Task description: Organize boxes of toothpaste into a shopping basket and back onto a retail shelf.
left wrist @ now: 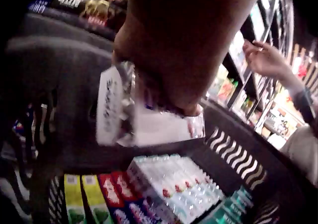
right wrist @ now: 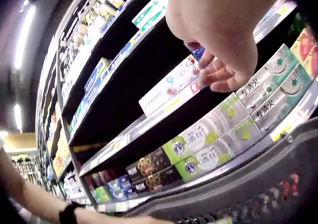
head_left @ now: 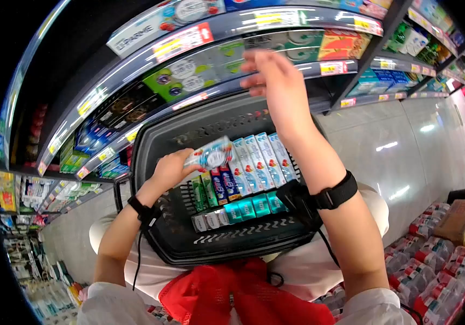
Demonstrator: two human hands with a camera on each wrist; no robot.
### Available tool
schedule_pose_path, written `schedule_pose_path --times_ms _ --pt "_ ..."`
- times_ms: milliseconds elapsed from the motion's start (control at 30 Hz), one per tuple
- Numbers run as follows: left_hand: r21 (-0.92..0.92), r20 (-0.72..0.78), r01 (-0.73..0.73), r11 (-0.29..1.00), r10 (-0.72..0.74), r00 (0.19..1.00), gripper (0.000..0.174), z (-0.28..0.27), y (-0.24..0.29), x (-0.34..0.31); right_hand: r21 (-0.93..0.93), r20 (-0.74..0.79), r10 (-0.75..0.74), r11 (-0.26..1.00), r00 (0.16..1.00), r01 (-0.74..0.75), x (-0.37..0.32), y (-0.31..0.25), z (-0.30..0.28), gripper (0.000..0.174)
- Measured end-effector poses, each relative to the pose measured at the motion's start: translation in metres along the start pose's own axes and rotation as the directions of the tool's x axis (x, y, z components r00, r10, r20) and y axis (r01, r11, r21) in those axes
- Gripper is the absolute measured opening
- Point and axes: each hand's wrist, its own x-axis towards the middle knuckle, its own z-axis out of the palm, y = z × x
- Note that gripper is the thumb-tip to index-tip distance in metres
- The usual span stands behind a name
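My left hand grips a white and blue toothpaste box with a strawberry print, holding it over the black shopping basket. In the left wrist view, that box hangs above the rows inside the basket. Matching strawberry toothpaste boxes stand in a row there, beside blue boxes, green boxes, teal boxes and grey boxes. My right hand is raised in front of the shelf, fingers loosely bent and holding nothing. In the right wrist view, its fingers overlap a white strawberry carton.
Shelves of toothpaste cartons curve round the basket's far side, with a price-tag rail along each edge. The basket rests across my lap. Grey floor tiles lie to the right, and shrink-wrapped bottles stand at lower right.
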Motion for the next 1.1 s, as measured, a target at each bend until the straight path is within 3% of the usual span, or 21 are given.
schedule_pose_path --times_ms 33,67,100,133,167,233,267,333,433,500,533,567,633,767,833,933,1100 --pt "-0.002 -0.009 0.01 1.0 -0.01 1.0 0.041 -0.009 0.0 -0.006 -0.119 0.071 0.05 0.992 0.996 -0.041 -0.003 0.007 0.005 0.034" --pt "-0.297 0.012 0.1 0.95 -0.101 0.995 0.04 -0.015 0.002 -0.011 -0.216 0.071 0.054 0.976 0.996 -0.038 -0.007 0.022 0.007 0.033" --pt "-0.565 0.057 0.176 0.806 -0.175 0.983 0.04 -0.023 0.004 -0.015 -0.314 0.067 0.058 0.949 0.996 -0.034 -0.011 0.038 0.008 0.033" --pt "-0.66 0.162 0.237 0.713 -0.173 0.971 0.039 -0.032 0.008 -0.017 -0.404 0.101 0.088 0.914 0.991 -0.04 -0.018 0.045 0.008 0.044" --pt "-0.674 0.155 0.235 0.701 -0.177 0.972 0.039 -0.039 0.013 -0.019 -0.418 0.115 0.091 0.908 0.989 -0.035 -0.024 0.048 0.008 0.044" --pt "-0.892 0.221 0.201 0.404 0.001 0.975 0.04 -0.049 0.023 -0.025 -0.404 0.135 0.341 0.876 0.93 -0.263 -0.033 0.05 0.009 0.057" --pt "-0.916 0.202 0.165 0.365 0.068 0.977 0.041 -0.056 0.029 -0.028 -0.396 0.231 0.379 0.878 0.896 -0.269 -0.031 0.053 0.005 0.065" --pt "-0.931 0.195 0.134 0.34 0.152 0.969 0.045 -0.07 0.032 -0.033 -0.433 0.226 0.407 0.856 0.885 -0.283 -0.031 0.047 0.003 0.065" --pt "-0.954 0.143 0.108 0.278 0.109 0.984 0.046 -0.084 0.028 -0.043 -0.398 0.221 0.467 0.844 0.856 -0.358 -0.03 0.035 0.006 0.058" --pt "-0.972 0.166 0.154 0.175 0.051 0.985 0.047 -0.094 0.019 -0.048 -0.255 0.351 0.579 0.815 0.736 -0.519 -0.028 0.028 0.007 0.05" --pt "-0.982 0.093 0.093 0.167 -0.005 0.996 0.047 -0.094 0.014 -0.048 -0.174 0.349 0.528 0.848 0.774 -0.5 -0.029 0.027 0.01 0.04" --pt "-0.994 0.067 0.071 0.077 -0.052 0.996 0.048 -0.095 0.008 -0.05 -0.178 0.35 0.527 0.849 0.774 -0.498 -0.029 0.027 0.012 0.04" --pt "-0.998 0.01 0.001 -0.055 -0.153 0.988 0.047 -0.101 0.007 -0.052 0.088 0.278 0.438 0.874 0.855 -0.477 -0.026 0.024 0.013 0.034" --pt "-1.0 -0.022 -0.019 0.014 -0.257 0.966 0.041 -0.104 0.009 -0.05 0.225 0.263 0.442 0.836 0.858 -0.5 -0.024 0.027 0.006 0.031" --pt "-1.0 -0.019 -0.019 0.003 -0.271 0.962 0.042 -0.101 0.006 -0.049 0.198 0.259 0.44 0.847 0.86 -0.493 -0.026 0.027 0.005 0.034" --pt "-0.999 -0.036 -0.034 0.01 -0.278 0.96 0.042 -0.101 0.006 -0.048 0.297 0.371 0.434 0.782 0.821 -0.548 -0.028 0.028 0.003 0.047" --pt "-0.996 -0.088 -0.079 0.042 -0.286 0.954 0.039 -0.105 0.01 -0.051 0.414 0.508 0.349 0.703 0.787 -0.578 -0.029 0.026 -0.006 0.052"
